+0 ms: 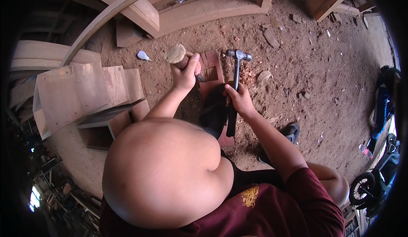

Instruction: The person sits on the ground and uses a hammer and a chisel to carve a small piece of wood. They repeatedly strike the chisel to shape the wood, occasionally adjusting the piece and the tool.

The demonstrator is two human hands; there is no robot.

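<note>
A chisel with a thick wooden handle (175, 54) is gripped in my left hand (185, 75). Its dark blade (200, 78) slants down to a squarish recess cut in a reddish-brown wooden board (209, 58). Whether the cutting edge touches the wood I cannot tell. Just right of the board, my right hand (239, 99) is closed round the dark handle of a hammer (239, 55). The hammer's metal head is raised beside the recess, apart from the chisel. A dark-clad leg and part of the handle cover the nearer stretch of the board.
Wooden frames (208, 14) stand at the far side. Plywood pieces (80, 88) lie to the left, near a small white bottle (143, 56). Wood chips and scraps (270, 38) litter the dirt floor (314, 75). At right are a clear bottle (365, 150) and a wheeled vehicle (382, 177).
</note>
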